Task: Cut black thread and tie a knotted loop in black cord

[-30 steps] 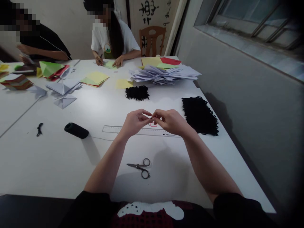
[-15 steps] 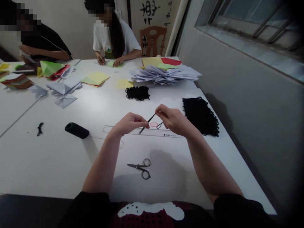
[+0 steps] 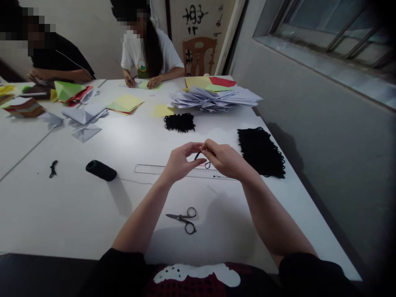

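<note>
A short black cord (image 3: 197, 155) is held above the table between my two hands. My right hand (image 3: 222, 157) pinches it at the fingertips, and a small loop (image 3: 207, 165) of it hangs under those fingers. My left hand (image 3: 182, 161) is curled around the cord's other part, its fingertips touching the right fingertips and its thumb lower down; the exact grip is partly hidden. Beneath the hands lies a clear ruler (image 3: 148, 168). Closer to me are scissors (image 3: 182, 218) with spread handles. A black thread spool (image 3: 101, 170) lies to the left, its thread trailing right.
A large bundle of black cord loops (image 3: 261, 152) lies right, a smaller bundle (image 3: 180, 122) farther back. Behind are folded white papers (image 3: 213, 99) and yellow sheets (image 3: 125, 102). A black cord knot (image 3: 53, 169) lies far left. Two people (image 3: 151, 53) sit across the table.
My left hand has moved up and right to meet my right hand's fingertips. The cord, stretched between the hands before, now shows only as a short bent piece and a loop.
</note>
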### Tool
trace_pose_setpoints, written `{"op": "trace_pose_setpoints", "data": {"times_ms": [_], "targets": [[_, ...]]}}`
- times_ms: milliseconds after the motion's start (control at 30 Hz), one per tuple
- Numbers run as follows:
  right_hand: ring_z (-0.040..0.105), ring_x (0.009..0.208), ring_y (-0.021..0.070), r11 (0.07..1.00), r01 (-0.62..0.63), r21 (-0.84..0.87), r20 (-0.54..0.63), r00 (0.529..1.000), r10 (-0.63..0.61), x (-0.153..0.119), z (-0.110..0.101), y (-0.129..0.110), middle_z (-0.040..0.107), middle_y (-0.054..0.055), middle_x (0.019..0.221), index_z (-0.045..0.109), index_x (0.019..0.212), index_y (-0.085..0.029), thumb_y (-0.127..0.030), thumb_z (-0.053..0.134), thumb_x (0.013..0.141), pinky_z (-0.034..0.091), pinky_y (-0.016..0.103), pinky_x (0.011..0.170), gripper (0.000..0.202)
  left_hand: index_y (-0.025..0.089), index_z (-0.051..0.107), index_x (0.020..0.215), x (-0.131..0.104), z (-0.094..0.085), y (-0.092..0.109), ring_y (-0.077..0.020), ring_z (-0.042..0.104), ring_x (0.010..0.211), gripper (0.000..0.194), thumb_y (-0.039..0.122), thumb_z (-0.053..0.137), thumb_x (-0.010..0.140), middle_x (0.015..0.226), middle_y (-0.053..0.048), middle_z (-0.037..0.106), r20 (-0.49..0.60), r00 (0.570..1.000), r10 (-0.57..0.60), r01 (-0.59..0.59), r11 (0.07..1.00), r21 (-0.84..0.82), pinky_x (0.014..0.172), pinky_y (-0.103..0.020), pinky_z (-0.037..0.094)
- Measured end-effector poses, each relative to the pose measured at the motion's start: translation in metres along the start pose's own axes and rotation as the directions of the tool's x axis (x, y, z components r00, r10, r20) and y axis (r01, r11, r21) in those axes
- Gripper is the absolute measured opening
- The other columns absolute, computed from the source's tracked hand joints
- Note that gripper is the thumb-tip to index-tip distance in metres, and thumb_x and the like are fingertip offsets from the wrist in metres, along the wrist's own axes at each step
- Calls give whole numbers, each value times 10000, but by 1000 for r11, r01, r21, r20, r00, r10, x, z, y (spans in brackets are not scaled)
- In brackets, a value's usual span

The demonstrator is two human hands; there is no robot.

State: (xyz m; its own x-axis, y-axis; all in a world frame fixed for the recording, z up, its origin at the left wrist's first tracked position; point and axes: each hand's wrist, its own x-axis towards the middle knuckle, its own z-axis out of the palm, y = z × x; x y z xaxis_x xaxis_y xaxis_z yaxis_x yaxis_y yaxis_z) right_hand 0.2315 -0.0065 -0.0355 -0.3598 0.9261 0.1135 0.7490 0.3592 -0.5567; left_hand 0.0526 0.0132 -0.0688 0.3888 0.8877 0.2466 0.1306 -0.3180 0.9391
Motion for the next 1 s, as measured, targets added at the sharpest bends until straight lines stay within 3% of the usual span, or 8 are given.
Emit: {"op": "trace_pose_setpoints", "data": {"times_ms": [133, 267, 400, 533, 633, 700, 833, 1000], "targets": [[477, 598, 124, 1000, 1, 6, -47, 999, -1, 0, -2, 4, 594, 2, 690, 497, 936, -197, -294, 410, 970, 316, 257, 593, 135, 157, 646, 1022, 0, 9, -6, -215, 737, 805, 298, 358, 711, 812, 822, -84, 766, -60, 995, -83, 72, 984, -160, 729, -325, 572], [444, 572, 112, 1000, 29, 9, -91, 995, -28, 0, -3, 7, 576, -5, 670, 515, 918, -197, -311, 431, 970, 302, 256, 579, 151, 157, 639, 883, -1, 1, -1, -201, 737, 801, 202, 343, 694, 828, 767, -67, 759, -45, 989, -138, 127, 973, -193, 783, -337, 573], [428, 561, 104, 997, 58, 55, -140, 989, -50, 1, -2, 8, 565, -8, 654, 542, 903, -190, -318, 470, 956, 308, 257, 573, 156, 140, 686, 824, -1, -10, 6, -172, 716, 767, 187, 326, 705, 812, 774, -71, 750, 45, 964, -262, 265, 942, -206, 801, -341, 567], [425, 526, 92, 962, 17, 272, -245, 968, 52, 3, 1, 8, 531, -19, 595, 555, 826, -175, -342, 554, 909, 323, 243, 536, 186, 144, 738, 811, 0, -17, 11, -148, 687, 788, 196, 331, 760, 754, 824, -68, 744, 166, 926, -339, 378, 841, -388, 828, -321, 556], [436, 495, 87, 915, 18, 404, -244, 966, 88, 4, 5, 5, 521, -27, 559, 561, 799, -171, -368, 596, 881, 329, 232, 512, 216, 160, 769, 845, 1, -18, 11, -117, 656, 692, 229, 310, 819, 681, 739, -28, 716, 157, 919, -361, 385, 746, -543, 769, -294, 560], [424, 486, 82, 930, 37, 365, -248, 967, 58, 4, 8, 2, 523, -33, 554, 576, 820, -172, -360, 590, 886, 325, 227, 518, 199, 173, 785, 883, 2, -17, 10, -104, 642, 660, 278, 283, 849, 636, 724, -16, 714, 115, 924, -365, 360, 730, -581, 757, -286, 560], [403, 515, 82, 983, 95, 154, -241, 969, -55, 3, 13, -3, 554, -24, 608, 603, 904, -179, -288, 522, 924, 310, 224, 561, 137, 184, 796, 906, 3, -16, 7, -126, 667, 725, 302, 277, 859, 626, 843, -44, 761, -25, 956, -292, 242, 834, -495, 782, -300, 565], [456, 596, 112, 987, 133, -85, -197, 969, -147, 1, 13, -3, 631, 28, 732, 605, 909, -177, -251, 471, 946, 291, 237, 587, 157, 167, 789, 939, 2, -17, 3, -177, 687, 755, 277, 305, 793, 699, 874, -71, 773, -102, 982, -161, 140, 973, -181, 770, -345, 568]]}}
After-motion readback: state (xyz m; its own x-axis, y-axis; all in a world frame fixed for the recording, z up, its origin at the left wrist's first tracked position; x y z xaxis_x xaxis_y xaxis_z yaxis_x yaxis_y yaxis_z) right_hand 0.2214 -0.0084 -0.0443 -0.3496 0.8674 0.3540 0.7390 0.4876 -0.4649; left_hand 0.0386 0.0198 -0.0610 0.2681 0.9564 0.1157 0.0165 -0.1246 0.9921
